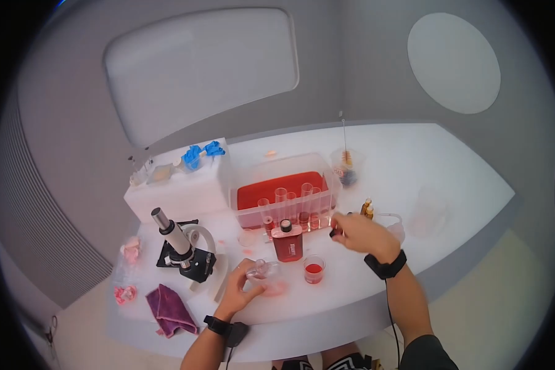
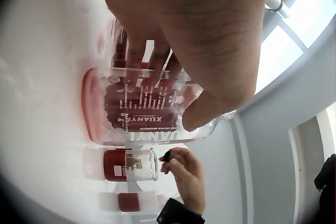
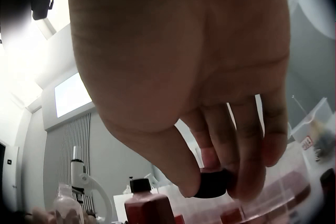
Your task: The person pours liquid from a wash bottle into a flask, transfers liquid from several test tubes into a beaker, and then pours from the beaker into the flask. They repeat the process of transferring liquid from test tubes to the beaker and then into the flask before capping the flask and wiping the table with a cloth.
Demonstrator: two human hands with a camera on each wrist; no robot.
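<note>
My left hand (image 1: 235, 291) grips a clear bottle (image 1: 266, 282) with traces of red inside, close over the table near its front edge. In the left wrist view, white printing shows on the bottle (image 2: 142, 106), with my fingers behind it and the thumb on the near side. My right hand (image 1: 367, 237) pinches a small black cap (image 3: 212, 183) between thumb and fingertips, raised at the right of the tub. Between the hands stand a red-filled bottle (image 1: 288, 248) with a black cap on and a glass beaker (image 1: 314, 271) part filled with red liquid.
Behind stands a clear plastic tub (image 1: 333, 196) of red liquid, with several test tubes (image 1: 281, 200) in front. A microscope (image 1: 182, 246) and purple cloth (image 1: 169, 309) are at left. Small brown bottles (image 1: 367, 208) stand beyond my right hand. Blue gloves (image 1: 192, 157) lie on a white block.
</note>
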